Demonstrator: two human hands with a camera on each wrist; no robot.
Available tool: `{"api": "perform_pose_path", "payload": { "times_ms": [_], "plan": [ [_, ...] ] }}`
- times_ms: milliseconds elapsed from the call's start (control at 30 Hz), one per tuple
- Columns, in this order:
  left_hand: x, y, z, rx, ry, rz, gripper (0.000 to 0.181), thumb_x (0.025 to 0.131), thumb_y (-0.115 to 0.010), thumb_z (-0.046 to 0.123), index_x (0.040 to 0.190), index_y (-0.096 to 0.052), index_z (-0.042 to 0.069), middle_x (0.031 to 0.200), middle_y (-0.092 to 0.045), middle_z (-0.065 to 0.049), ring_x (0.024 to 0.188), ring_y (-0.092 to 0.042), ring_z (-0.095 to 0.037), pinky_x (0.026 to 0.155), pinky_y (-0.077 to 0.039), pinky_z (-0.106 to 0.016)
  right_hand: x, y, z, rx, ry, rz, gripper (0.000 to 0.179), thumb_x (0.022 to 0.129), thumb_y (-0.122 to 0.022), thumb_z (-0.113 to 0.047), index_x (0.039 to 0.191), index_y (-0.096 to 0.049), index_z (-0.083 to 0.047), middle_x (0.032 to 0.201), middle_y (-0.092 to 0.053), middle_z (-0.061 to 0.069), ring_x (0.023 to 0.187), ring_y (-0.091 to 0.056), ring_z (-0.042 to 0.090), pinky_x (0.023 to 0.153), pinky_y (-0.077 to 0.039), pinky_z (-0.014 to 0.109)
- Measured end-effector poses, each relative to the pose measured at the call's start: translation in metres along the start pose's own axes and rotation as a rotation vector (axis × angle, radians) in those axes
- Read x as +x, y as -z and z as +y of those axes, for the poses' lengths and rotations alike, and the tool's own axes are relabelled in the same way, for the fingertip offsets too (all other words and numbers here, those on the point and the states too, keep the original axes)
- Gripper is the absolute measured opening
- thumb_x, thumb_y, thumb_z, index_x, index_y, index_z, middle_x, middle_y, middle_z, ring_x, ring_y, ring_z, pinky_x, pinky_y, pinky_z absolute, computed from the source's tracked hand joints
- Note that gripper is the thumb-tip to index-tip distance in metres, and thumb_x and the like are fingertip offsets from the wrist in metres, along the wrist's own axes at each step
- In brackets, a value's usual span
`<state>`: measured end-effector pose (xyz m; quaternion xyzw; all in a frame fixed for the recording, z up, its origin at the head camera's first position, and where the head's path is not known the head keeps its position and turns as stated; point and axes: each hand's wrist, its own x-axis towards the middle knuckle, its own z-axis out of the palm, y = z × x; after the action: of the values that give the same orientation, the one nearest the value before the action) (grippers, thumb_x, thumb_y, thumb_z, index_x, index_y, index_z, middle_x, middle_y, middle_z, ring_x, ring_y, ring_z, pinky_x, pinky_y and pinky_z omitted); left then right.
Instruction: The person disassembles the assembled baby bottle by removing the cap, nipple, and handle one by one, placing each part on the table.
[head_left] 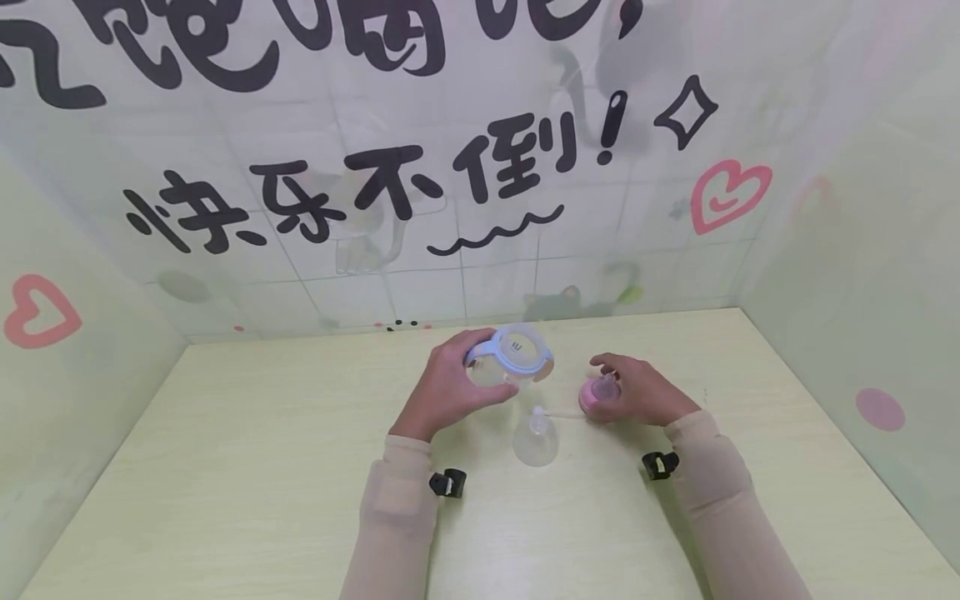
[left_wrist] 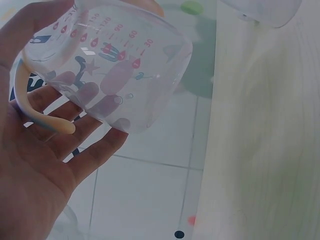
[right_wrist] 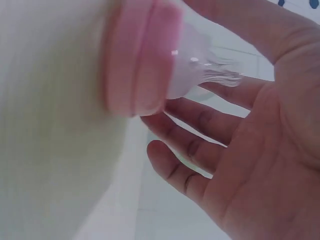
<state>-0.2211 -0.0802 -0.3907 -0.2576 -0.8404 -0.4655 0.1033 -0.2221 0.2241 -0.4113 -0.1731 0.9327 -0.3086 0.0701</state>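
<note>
My left hand (head_left: 455,379) holds a clear baby bottle body (left_wrist: 135,65) above the table, its fingers and thumb around one side. The bottle has a blue neck ring, side handles (left_wrist: 47,120), printed figures and pink volume marks. In the head view its wide mouth faces up toward me. My right hand (head_left: 641,390) grips a pink bottle collar (right_wrist: 142,60) with a translucent teat (right_wrist: 192,62), low at the tabletop; thumb and fingers lie on opposite sides. Between the hands, a clear dome-shaped piece (head_left: 536,446) with a narrow white top (head_left: 537,411) stands on the table.
A thin pale tube (head_left: 564,415) lies between the dome-shaped piece and the pink collar. The pale wooden table (head_left: 262,467) meets a white back wall (head_left: 420,296) with large black lettering. Side walls (head_left: 862,275) stand left and right. Black bands (head_left: 660,465) sit at both wrists.
</note>
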Motion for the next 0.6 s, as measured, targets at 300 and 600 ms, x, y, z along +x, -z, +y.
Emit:
{"api": "perform_pose_path", "payload": {
  "times_ms": [300, 600],
  "plan": [
    [0.001, 0.0, 0.001, -0.001, -0.009, -0.008, 0.067, 0.069, -0.09, 0.024, 0.127, -0.063, 0.004, 0.119, -0.067, -0.004, 0.106, -0.063, -0.029, 0.088, -0.054, -0.039, -0.002, 0.006, -0.023, 0.088, 0.107, 0.14, 0.06, 0.088, -0.075, -0.017, 0.139, -0.051, 0.001, 0.136, -0.058, 0.019, 0.118, -0.058, 0.038, 0.096, -0.047, 0.055],
    [0.0, -0.002, 0.005, -0.002, 0.008, -0.019, 0.068, 0.069, -0.09, 0.024, 0.128, -0.063, 0.006, 0.121, -0.067, -0.003, 0.107, -0.062, -0.021, 0.092, -0.053, -0.037, 0.002, -0.005, -0.045, 0.155, 0.284, 0.226, 0.044, 0.089, -0.073, -0.007, 0.129, -0.06, 0.004, 0.122, -0.067, 0.02, 0.107, -0.067, 0.032, 0.088, -0.054, 0.047]
  ]
}}
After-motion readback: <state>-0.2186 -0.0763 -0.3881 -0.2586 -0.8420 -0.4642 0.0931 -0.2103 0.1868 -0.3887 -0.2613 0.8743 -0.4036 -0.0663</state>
